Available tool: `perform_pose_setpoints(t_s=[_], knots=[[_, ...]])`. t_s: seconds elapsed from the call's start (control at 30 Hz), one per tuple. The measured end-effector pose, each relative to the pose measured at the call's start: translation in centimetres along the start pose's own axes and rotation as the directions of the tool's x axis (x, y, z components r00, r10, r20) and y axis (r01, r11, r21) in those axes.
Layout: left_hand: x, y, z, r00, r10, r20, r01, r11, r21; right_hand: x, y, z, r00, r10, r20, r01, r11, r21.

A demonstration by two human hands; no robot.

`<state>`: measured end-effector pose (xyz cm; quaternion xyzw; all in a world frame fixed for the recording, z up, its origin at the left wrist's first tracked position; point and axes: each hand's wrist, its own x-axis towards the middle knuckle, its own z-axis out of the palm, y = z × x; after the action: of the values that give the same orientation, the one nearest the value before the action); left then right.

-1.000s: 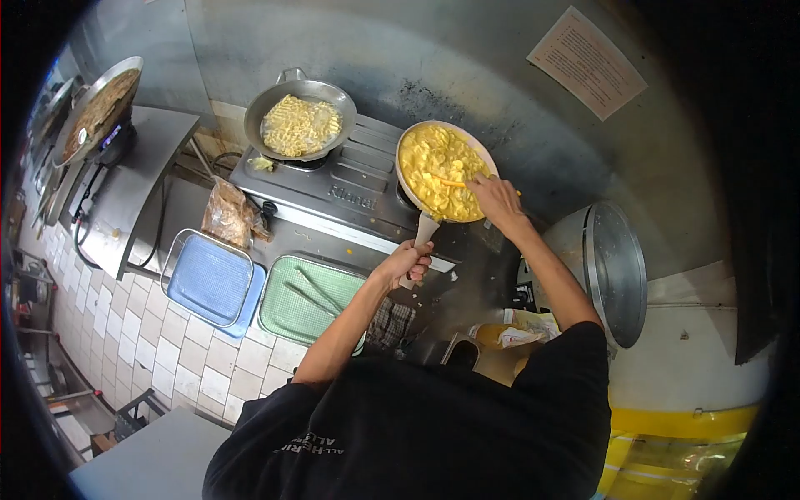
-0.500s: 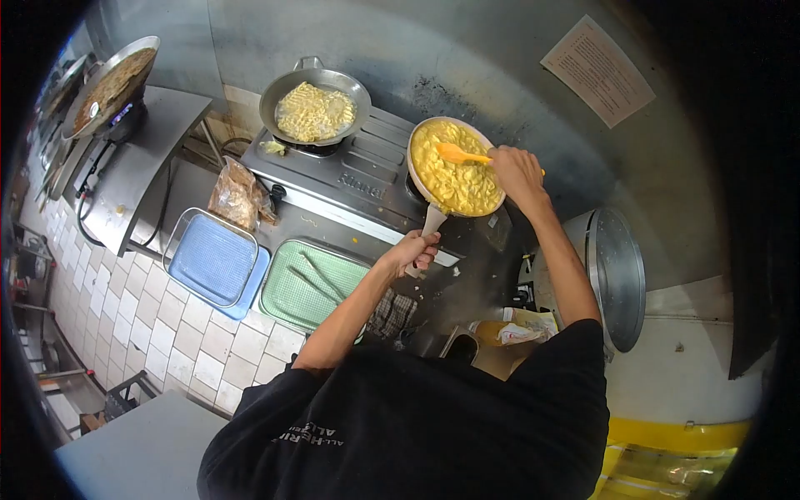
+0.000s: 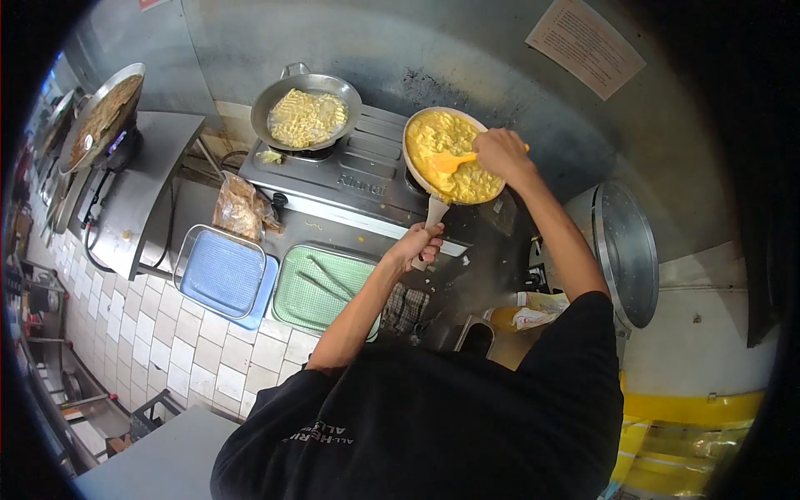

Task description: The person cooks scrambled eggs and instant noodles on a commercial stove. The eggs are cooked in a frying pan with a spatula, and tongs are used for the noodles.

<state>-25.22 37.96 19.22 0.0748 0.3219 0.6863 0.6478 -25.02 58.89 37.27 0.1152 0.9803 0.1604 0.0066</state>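
Note:
A round pan (image 3: 406,148) full of chunky yellow food (image 3: 467,179) sits on the right side of the stove (image 3: 371,154). Its pale handle points toward me, and my left hand (image 3: 419,244) is wrapped round it. My right hand (image 3: 502,154) grips an orange spatula (image 3: 450,162), whose blade rests in the food near the middle of the pan. To the left, a metal wok (image 3: 354,104) holds noodles (image 3: 307,118) in liquid on the other burner.
Below the stove lie a green tray (image 3: 292,292) with tongs, a blue tray (image 3: 218,267) and a bag of brown food (image 3: 237,208). A checked cloth (image 3: 406,307) is near my left forearm. Right stands a large metal pot (image 3: 625,250); far left, another wok (image 3: 104,112).
The spatula blade has moved toward the pan's near side, and my right hand has shifted with it. My left hand still holds the handle. The whole view has shifted slightly.

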Motion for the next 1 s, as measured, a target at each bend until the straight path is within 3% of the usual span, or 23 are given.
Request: perform_pose_setpoints(t_s=[0.07, 0.13, 0.23, 0.43, 0.67, 0.83, 1.0], knots=[[0.1, -0.1, -0.2, 1.000, -0.004, 0.006, 0.004, 1.000, -0.005, -0.4, 0.5, -3.5, 0.994, 0.064, 0.089, -0.066, 0.998, 0.022], [0.3, -0.3, -0.4, 1.000, -0.005, 0.013, 0.006, 1.000, -0.013, -1.0, 2.2, -5.2, 0.989, 0.117, 0.086, -0.126, 0.987, 0.104], [0.4, -0.2, -0.6, 1.000, 0.002, 0.022, -0.001, 0.999, -0.044, -2.0, 4.7, -5.2, 0.973, 0.229, 0.004, -0.229, 0.972, 0.050], [-0.2, 0.0, 0.2, 1.000, -0.015, -0.006, 0.015, 0.999, -0.036, -2.5, 7.5, 2.3, 0.945, 0.313, -0.096, -0.323, 0.939, -0.116], [-0.7, 0.4, 0.7, 0.998, -0.027, -0.059, 0.027, 1.000, -0.014, 1.2, 7.2, 8.9, 0.913, 0.403, -0.072, -0.406, 0.913, -0.034], [-0.7, 0.4, 0.7, 0.995, -0.059, -0.080, 0.057, 0.998, -0.027, 5.2, 7.8, 11.1, 0.936, 0.350, -0.038, -0.350, 0.937, 0.009], [-1.1, 1.2, 1.1, 0.994, -0.091, -0.061, 0.089, 0.996, -0.022, 8.6, 9.5, 11.8, 0.970, 0.244, 0.004, -0.240, 0.949, 0.206]])
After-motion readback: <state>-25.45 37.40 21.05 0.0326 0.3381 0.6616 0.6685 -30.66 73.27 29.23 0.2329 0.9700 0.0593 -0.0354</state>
